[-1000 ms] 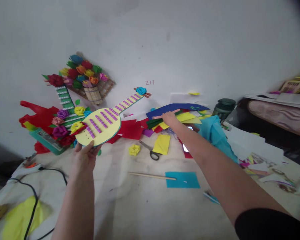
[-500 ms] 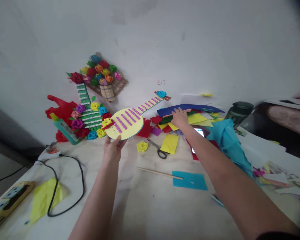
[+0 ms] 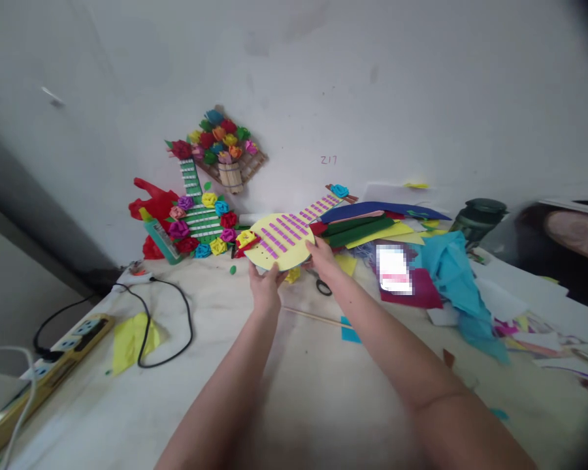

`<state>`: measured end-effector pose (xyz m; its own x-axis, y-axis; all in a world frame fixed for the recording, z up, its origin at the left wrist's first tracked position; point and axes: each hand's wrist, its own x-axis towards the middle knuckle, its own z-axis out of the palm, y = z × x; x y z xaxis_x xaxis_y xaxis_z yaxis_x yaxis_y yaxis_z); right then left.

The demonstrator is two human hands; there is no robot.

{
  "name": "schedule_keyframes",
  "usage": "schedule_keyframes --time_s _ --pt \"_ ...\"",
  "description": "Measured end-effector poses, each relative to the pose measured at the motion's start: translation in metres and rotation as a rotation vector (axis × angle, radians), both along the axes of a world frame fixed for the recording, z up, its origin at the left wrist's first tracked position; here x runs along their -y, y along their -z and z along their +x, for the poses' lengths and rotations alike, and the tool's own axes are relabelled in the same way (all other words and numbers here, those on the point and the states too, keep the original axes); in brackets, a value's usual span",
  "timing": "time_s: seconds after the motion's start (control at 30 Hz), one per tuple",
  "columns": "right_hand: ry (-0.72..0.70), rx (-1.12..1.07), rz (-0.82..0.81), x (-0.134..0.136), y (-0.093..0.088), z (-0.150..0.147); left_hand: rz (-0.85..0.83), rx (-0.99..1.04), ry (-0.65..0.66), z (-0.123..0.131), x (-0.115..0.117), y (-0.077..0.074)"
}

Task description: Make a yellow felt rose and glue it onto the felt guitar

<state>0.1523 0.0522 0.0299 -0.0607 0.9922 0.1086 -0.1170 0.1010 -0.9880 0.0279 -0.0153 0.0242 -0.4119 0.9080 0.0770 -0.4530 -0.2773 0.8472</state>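
Both my hands hold a yellow paper guitar (image 3: pixel 279 241) with purple strips across its body and neck, tilted up to the right. My left hand (image 3: pixel 267 287) grips its lower edge, and my right hand (image 3: pixel 322 256) grips the right side of the body. A red and yellow paper flower (image 3: pixel 247 241) sits at its left edge and a blue paper rose (image 3: pixel 340 190) at the top of the neck. Below it lie scissors (image 3: pixel 323 287), partly hidden, and a thin wooden stick (image 3: pixel 316 316) over a blue paper piece (image 3: pixel 350 331), which my right forearm partly covers.
A green flower-trimmed guitar (image 3: pixel 203 222) leans on the wall beside a glue bottle (image 3: pixel 163 240). At left are a power strip (image 3: pixel 78 336) and black cord (image 3: pixel 191 326). Coloured paper (image 3: pixel 362 228), a phone (image 3: pixel 393 269), blue crepe paper (image 3: pixel 458 274) and a dark bottle (image 3: pixel 477 219) stand right.
My right hand has left the paper pile and now grips the yellow guitar's right side. My left hand still holds the guitar. The view has shifted left.
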Motion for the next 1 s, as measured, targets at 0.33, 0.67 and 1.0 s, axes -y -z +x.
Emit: schedule_keyframes --time_s 0.33,0.67,1.0 --pt "0.093 0.189 0.017 0.009 0.016 0.025 -0.04 -0.037 -0.012 0.015 0.02 0.012" --pt "0.182 -0.09 0.091 0.021 0.006 0.038 -0.079 -0.117 0.231 0.009 0.037 0.022" --pt "-0.048 -0.082 0.044 0.023 0.003 0.077 -0.137 -0.013 0.224 -0.05 0.009 0.022"
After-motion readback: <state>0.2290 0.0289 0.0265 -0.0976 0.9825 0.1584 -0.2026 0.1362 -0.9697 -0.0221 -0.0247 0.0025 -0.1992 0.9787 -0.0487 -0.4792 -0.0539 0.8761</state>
